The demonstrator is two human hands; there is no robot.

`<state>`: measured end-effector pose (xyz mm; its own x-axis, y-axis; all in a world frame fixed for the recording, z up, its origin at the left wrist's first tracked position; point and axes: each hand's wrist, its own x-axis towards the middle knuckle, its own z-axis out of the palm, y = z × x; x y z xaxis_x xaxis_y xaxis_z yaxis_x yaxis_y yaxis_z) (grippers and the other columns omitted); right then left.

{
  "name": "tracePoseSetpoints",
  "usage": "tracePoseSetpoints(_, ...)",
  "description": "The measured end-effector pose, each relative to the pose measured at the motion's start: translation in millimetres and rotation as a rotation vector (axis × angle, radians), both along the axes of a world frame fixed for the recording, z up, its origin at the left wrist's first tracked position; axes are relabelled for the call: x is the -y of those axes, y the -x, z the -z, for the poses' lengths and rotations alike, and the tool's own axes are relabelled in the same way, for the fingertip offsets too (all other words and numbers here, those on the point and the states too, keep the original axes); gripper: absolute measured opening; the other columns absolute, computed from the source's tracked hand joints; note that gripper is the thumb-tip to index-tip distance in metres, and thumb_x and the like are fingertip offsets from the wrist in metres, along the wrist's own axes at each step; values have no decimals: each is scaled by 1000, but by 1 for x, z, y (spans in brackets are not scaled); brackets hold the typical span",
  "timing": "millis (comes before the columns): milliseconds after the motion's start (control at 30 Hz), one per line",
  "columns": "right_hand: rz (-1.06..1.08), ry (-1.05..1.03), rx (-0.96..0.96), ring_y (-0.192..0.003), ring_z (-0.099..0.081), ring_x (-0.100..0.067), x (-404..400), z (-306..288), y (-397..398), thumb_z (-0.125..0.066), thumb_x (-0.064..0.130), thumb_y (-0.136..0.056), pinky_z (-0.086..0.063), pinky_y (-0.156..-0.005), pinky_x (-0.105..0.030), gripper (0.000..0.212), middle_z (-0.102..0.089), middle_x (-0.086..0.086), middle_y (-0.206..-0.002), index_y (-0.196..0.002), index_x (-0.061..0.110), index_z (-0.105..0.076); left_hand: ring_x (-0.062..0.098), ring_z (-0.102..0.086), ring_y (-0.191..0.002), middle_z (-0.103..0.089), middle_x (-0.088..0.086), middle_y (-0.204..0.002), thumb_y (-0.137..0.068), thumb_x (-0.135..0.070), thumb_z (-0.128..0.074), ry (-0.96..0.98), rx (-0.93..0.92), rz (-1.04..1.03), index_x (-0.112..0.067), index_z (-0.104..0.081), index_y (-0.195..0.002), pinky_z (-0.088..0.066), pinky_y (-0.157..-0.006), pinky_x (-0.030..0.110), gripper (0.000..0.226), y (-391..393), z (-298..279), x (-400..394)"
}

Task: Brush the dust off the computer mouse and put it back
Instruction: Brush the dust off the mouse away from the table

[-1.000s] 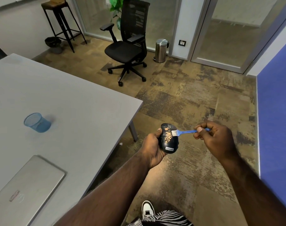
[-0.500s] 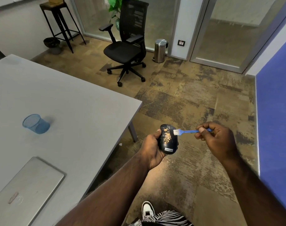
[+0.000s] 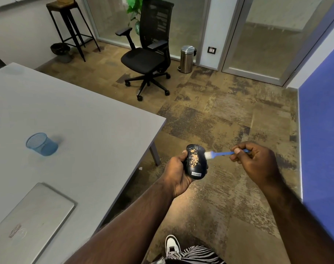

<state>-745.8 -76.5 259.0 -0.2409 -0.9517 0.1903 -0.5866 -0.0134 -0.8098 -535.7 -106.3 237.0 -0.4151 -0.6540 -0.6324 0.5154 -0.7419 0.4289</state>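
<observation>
Head view: the black computer mouse (image 3: 195,161) sits in the air over the carpeted floor (image 3: 229,119), just off the near corner of the grey surface (image 3: 82,119) and not resting on it. It stands roughly upright, its top facing the camera, with a patch of orange-tan dust (image 3: 194,159) spread down its back and a small white Lenovo label near its lower end. The left hand (image 3: 176,173) has its grip closed around the mouse from the left and beneath — thumb tip at the upper left edge, palm cupping the body.

The right hand (image 3: 254,161) pinches the blue handle of a small brush (image 3: 217,154) between thumb and curled fingers, its grip narrow and shut on the handle. The brush lies nearly level, its white bristles touching the upper right edge of the mouse, just beside the dust patch.

On the surface, well apart from the hands, a blue mesh cup (image 3: 41,143) stands to the left, and a closed silver laptop (image 3: 29,223) lies at the near left corner. Below the forearms a white shoe (image 3: 172,244) and a zebra-striped garment (image 3: 193,256) show at the bottom edge. Farther off — a black office chair (image 3: 150,54) on castors, a steel pedal bin (image 3: 187,59) by the glass partition, a tall dark stool (image 3: 70,25) and a blue wall panel (image 3: 322,130) on the right.
</observation>
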Motion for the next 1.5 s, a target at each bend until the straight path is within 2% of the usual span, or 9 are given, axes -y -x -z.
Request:
tracePoseSetpoints(133, 97, 68, -87, -56, -61, 11, 2, 2, 2, -63, 7, -91, -41, -45, -4, 13, -72, 10, -74, -97, 13, -73, 34, -61, -89, -57, 24, -118, -104, -32, -27, 9, -11, 28, 3, -50, -130, -49, -87, 44, 49, -2, -4, -2)
tracePoseSetpoints(300, -84, 76, -88, -55, -67, -15, -8, -2, -3, -66, 2, -87, -53, -48, -32, 28, -71, 25, -72, -90, 30, -69, 34, -62, -87, -64, 22, -107, -104, -32, -27, 26, 5, 25, 0, -58, -118, -50, -86, 44, 47, -2, -3, -2)
tracePoseSetpoints(367, -137, 104, -41, -63, -70, -13, -11, -5, -3, -66, -2, -86, -57, -57, -30, 38, -72, 24, -83, -87, 36, -66, 33, -63, -86, -67, 22, -102, -104, -33, -27, 30, 18, 25, -1, -61, -112, -51, -85, 43, 47, -3, -3, -2)
tracePoseSetpoints(567, -110, 121, 45, -62, -68, -33, -6, -5, -6, -61, 5, -90, -56, -56, -51, 31, -74, 16, -79, -88, 36, -68, 33, -62, -86, -62, 23, -110, -104, -34, -25, 38, 68, 58, 2, -54, -128, -51, -84, 42, 52, -1, -4, -4)
tracePoseSetpoints(633, -91, 81, -25, -63, -71, -24, 0, -1, -8, -62, 7, -90, -59, -59, -46, 27, -72, 22, -74, -88, 33, -69, 33, -61, -86, -61, 24, -113, -104, -34, -25, 41, 75, 71, 4, -52, -130, -51, -82, 41, 53, 2, -6, -6)
tracePoseSetpoints(800, 45, 16, -56, -69, -68, 8, 16, 1, -4, -61, 9, -92, -49, -62, -4, 14, -68, 20, -67, -92, 17, -73, 35, -59, -90, -56, 26, -122, -104, -32, -26, 13, 65, 87, 3, -49, -133, -49, -83, 43, 51, 5, -8, -10)
tracePoseSetpoints(1267, -150, 56, -90, -64, -69, 2, 14, -14, -9, -64, 2, -88, -52, -59, -9, 19, -70, 15, -67, -84, 20, -71, 32, -58, -89, -54, 24, -120, -104, -30, -25, 23, 56, 96, 3, -49, -133, -48, -84, 41, 50, 7, -14, -12)
tracePoseSetpoints(1400, -86, 79, -174, -65, -70, -4, 17, -15, -8, -63, 6, -89, -58, -61, -25, 19, -68, 18, -70, -87, 23, -71, 31, -58, -92, -55, 22, -121, -104, -30, -26, 23, 55, 103, 1, -50, -132, -48, -83, 40, 48, 7, -14, -12)
tracePoseSetpoints(1500, -137, 83, -182, -65, -69, 2, 16, -16, -6, -64, 5, -88, -55, -59, -14, 26, -68, 18, -67, -84, 31, -68, 31, -58, -91, -56, 22, -120, -104, -30, -26, 25, 57, 99, 2, -50, -133, -49, -83, 41, 49, 6, -13, -12)
